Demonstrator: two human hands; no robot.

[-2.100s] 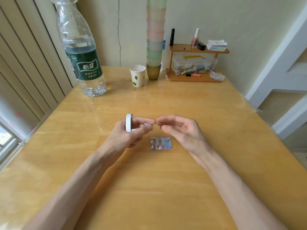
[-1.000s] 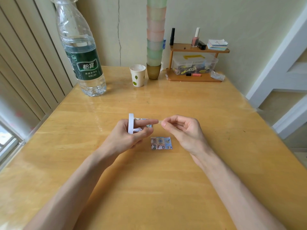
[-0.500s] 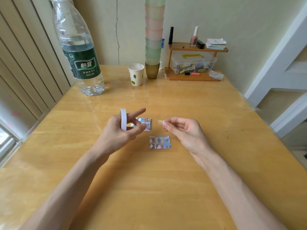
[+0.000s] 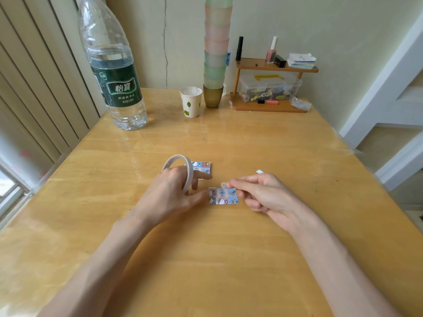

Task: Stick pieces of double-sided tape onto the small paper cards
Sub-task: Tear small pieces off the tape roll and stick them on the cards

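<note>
- Pale, translucent tape piece [image 4: 225, 184] now hangs free of the roll; a moment ago I was drawing it out between both hands, so the tear is done and what is left is the sticking
- right hand [image 4: 258, 193] has come down toward the frame's centre; thumb and forefinger pinch the piece narrowly, just at the upper edge of the near card [image 4: 223, 196]
- left hand [image 4: 169, 193] has dropped too; the tape roll [image 4: 177, 170] rides as a ring over my forefinger, not pinched, fingers fairly straight; my thumb reaches to the near card's left edge, whether touching I cannot tell; I judge it is there to steady the card
- near card lies flat, printed face up, long axis running left to right across the frame, slightly tilted
- tape piece juts leftward from my fingertips; its own long axis is too small to read
- far card [image 4: 201, 168] lies just above centre, also lengthwise left to right, partly behind the roll
- white scrap [image 4: 259, 171] lies on the wooden table [image 4: 229, 259] beyond my right knuckles
</note>
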